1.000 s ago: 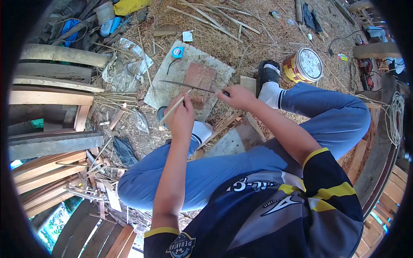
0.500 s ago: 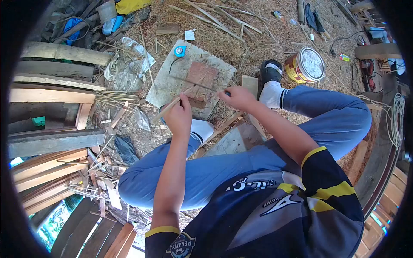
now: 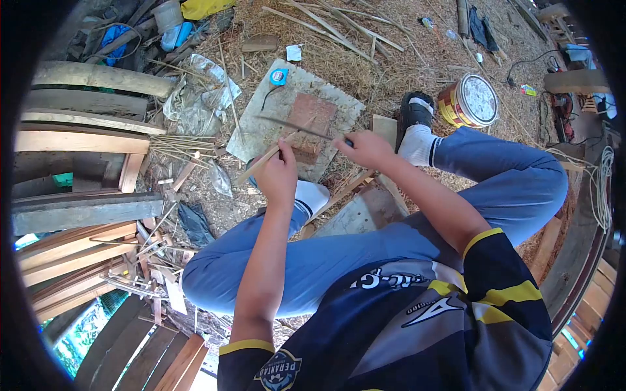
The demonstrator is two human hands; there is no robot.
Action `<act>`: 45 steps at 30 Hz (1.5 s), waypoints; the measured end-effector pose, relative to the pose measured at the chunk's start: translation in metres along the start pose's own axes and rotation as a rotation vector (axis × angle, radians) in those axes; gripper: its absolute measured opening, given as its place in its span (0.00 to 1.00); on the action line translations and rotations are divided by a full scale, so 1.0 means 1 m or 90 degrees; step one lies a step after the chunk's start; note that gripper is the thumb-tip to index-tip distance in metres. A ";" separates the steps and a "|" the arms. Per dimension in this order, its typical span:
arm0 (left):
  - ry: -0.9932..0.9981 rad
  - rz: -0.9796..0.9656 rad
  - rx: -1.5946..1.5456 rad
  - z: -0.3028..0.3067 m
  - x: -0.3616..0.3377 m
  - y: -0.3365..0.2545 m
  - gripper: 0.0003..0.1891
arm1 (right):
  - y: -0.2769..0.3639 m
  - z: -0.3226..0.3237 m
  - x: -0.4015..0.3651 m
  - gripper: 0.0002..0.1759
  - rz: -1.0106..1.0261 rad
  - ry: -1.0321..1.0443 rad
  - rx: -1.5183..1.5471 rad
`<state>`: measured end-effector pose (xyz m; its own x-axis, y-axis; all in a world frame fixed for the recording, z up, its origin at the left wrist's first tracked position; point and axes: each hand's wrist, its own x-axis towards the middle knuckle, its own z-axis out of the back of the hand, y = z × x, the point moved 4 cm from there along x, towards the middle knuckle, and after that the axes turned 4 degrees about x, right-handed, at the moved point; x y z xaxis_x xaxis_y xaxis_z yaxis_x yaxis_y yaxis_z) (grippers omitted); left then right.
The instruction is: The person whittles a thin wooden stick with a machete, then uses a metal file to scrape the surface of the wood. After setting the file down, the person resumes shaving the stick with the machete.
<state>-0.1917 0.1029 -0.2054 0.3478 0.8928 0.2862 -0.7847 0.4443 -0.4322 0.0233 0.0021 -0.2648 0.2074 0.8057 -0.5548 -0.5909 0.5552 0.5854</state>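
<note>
My left hand (image 3: 277, 174) is closed around a thin pale wooden stick (image 3: 259, 163), which slants up toward the brown block. In my right hand (image 3: 366, 151) is the dark handle of a knife (image 3: 293, 126), its long narrow blade pointing left and crossing just beyond the stick's upper end in this view. Below both lies a reddish-brown wooden block (image 3: 312, 116) on a worn grey board (image 3: 251, 127). A blue tape measure (image 3: 278, 77) with its dark tape partly out rests on the board's far corner.
A paint bucket (image 3: 478, 101) stands right of my shoe (image 3: 416, 111). Thin sticks (image 3: 186, 144), clear plastic (image 3: 195, 98) and wooden frames (image 3: 85, 143) are on the left. Shavings cover the ground, with long strips (image 3: 339, 32) at the far side. Coiled cord (image 3: 603, 186) hangs at right.
The whole view has shifted slightly, moving the scene a little to the right. Both hands keep their grips, and the knife blade now shows a little broader.
</note>
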 end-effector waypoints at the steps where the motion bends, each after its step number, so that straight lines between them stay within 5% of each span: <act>1: 0.020 0.004 0.029 -0.001 -0.001 0.003 0.22 | 0.002 -0.002 0.000 0.40 0.016 -0.004 0.004; 3: 0.059 0.008 0.087 -0.004 -0.003 0.010 0.18 | 0.004 -0.008 0.001 0.41 0.050 -0.014 0.013; 6: 0.028 -0.054 0.116 0.018 0.011 -0.011 0.15 | -0.050 -0.017 0.021 0.44 -0.069 -0.060 0.015; 9: -0.011 0.019 -0.162 0.012 0.014 -0.004 0.13 | -0.069 -0.014 0.023 0.45 -0.106 -0.059 0.021; 21: -0.012 0.091 -0.194 0.006 0.008 0.018 0.14 | 0.029 -0.013 -0.009 0.40 0.027 -0.058 0.060; 45: -0.023 0.074 -0.137 0.010 0.004 0.006 0.17 | 0.004 -0.012 0.003 0.39 -0.046 -0.041 0.030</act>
<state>-0.1999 0.1083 -0.1985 0.2401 0.9372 0.2531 -0.6894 0.3482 -0.6353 0.0119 0.0044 -0.2715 0.2986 0.7745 -0.5577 -0.5361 0.6196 0.5733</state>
